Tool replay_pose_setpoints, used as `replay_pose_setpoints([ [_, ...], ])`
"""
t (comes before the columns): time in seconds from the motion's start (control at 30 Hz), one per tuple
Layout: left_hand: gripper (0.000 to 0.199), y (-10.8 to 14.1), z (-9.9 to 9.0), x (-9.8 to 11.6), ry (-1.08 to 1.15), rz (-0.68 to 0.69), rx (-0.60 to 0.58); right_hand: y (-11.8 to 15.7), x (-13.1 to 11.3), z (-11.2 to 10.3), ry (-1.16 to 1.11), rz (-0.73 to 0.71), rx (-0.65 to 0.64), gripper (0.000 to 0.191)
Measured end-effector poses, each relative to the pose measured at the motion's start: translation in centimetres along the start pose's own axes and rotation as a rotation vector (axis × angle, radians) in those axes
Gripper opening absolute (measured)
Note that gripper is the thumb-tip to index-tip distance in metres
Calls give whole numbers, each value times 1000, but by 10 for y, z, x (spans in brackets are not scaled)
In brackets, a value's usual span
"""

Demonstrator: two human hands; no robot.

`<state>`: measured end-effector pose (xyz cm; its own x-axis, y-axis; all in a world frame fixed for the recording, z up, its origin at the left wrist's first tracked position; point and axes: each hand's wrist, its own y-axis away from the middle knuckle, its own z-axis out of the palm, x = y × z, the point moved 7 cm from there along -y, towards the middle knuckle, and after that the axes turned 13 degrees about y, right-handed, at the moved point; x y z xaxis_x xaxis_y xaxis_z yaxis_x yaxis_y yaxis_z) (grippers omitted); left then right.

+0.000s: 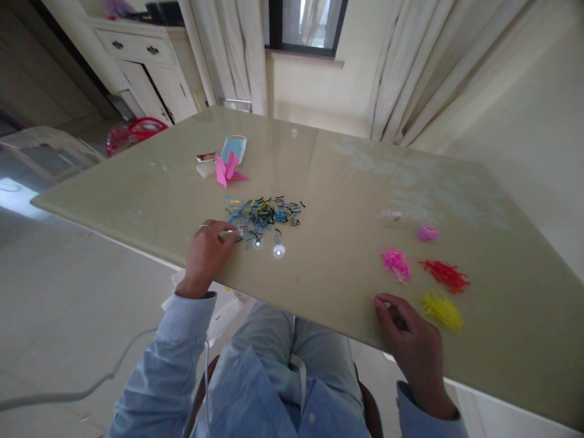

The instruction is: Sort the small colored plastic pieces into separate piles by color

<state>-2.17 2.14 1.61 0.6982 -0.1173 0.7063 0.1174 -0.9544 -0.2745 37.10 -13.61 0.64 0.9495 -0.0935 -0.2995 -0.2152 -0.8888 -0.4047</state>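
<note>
1. Mixed bands (265, 213): a heap on the table (328, 255), longer left to right.
2. Left hand (207, 248): nearer, at the heap's near-left edge; most bands lie right of its bunched fingers. Cannot tell if they pinch one.
3. Right hand (414, 337): left of yellow bands (441, 311), fingers curled, grip hidden.

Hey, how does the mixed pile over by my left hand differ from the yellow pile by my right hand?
The mixed pile blends blue, black and some yellow pieces; the yellow pile is a single colour. The mixed pile spreads wider, with ragged, scattered edges; the yellow pile is more compact. Both are heaps of small, thin pieces lying loose on the table.
</note>
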Motion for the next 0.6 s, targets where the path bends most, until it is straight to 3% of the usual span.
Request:
replay_pose_setpoints([
  [0.2,28,3,-8,-4,26,-9,52,1,0,-1,9,9,-6,37],
  [0.6,30,-6,-5,-5,8,23,44,0,-3,-2,16,-11,3,38],
])
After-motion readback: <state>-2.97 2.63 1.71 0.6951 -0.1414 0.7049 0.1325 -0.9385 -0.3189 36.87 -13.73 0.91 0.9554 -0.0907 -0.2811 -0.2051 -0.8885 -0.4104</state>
